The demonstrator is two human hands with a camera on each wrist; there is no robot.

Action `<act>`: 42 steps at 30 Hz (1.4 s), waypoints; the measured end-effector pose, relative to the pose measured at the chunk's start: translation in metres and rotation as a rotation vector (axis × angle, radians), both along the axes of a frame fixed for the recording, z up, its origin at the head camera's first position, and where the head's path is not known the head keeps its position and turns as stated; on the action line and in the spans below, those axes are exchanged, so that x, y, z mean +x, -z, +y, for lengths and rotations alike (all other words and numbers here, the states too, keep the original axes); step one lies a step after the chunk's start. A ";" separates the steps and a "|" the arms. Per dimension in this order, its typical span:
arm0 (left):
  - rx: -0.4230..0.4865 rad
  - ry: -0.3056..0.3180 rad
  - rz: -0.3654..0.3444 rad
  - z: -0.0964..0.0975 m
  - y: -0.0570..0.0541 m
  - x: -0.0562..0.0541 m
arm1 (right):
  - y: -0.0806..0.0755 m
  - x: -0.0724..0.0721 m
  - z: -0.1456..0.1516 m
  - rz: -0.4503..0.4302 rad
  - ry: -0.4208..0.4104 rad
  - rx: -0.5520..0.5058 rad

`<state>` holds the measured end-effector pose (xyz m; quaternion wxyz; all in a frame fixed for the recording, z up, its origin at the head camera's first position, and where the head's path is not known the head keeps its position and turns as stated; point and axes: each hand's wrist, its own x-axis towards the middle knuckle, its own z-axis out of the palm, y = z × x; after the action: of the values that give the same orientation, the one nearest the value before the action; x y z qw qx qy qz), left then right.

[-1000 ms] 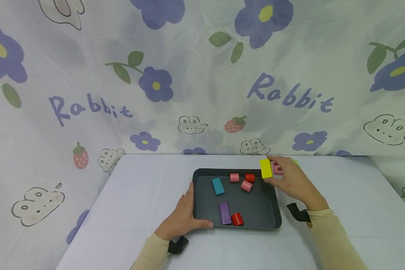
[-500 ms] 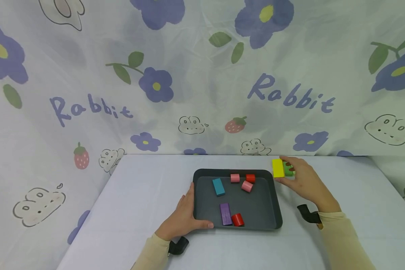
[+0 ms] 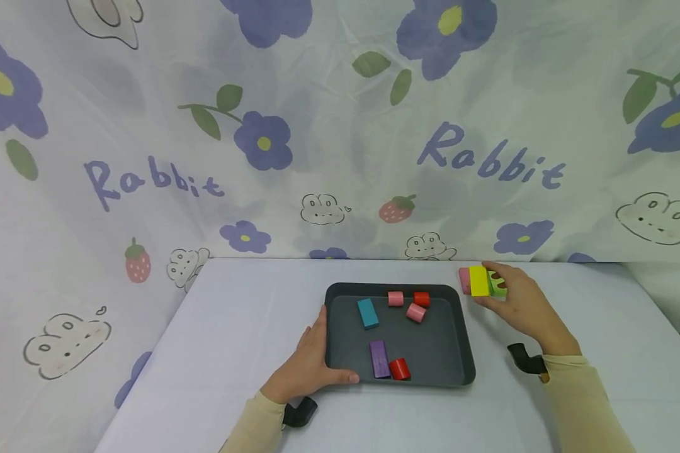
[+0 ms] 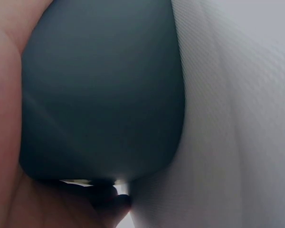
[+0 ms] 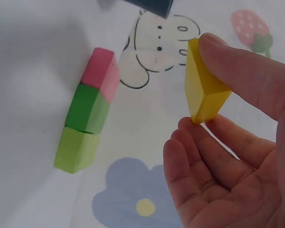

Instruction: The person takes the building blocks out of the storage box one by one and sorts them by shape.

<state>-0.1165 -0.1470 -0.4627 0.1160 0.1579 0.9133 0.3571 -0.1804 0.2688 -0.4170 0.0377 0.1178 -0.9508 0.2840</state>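
The right wrist view showed a yellow rectangular block (image 5: 204, 88) pinched by the right hand (image 3: 515, 305), between thumb and fingertips, apart from a row of 3 pink, green and lime blocks (image 5: 88, 108). The step looked like positioning; the next move seemed to call for clearing that row. The left hand (image 3: 306, 368), fingers spread, touched the dark grey rectangular tray (image 3: 436, 352).

Both arms in, sleeves down to the wrists. Left arm (image 3: 253, 425) angles forward and right; left hand (image 3: 300, 371) has fingers pointing forward, thumb (image 3: 340, 376) stuck out to the right, rough L shape. Right arm (image 3: 586, 402) reaches farther forward, angled inward to the left; right hand (image 3: 521, 305) pinches, thumb (image 5: 247, 78) opposing fingertips, part of palm showing in right wrist view.
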 end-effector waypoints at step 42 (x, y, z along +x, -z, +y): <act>0.004 0.001 -0.005 0.002 -0.004 0.001 | 0.020 -0.017 0.058 -0.083 0.049 -0.006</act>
<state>-0.1152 -0.1453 -0.4592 0.1182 0.1579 0.9121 0.3593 -0.1971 0.3269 -0.4371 0.0056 0.0823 -0.9533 0.2904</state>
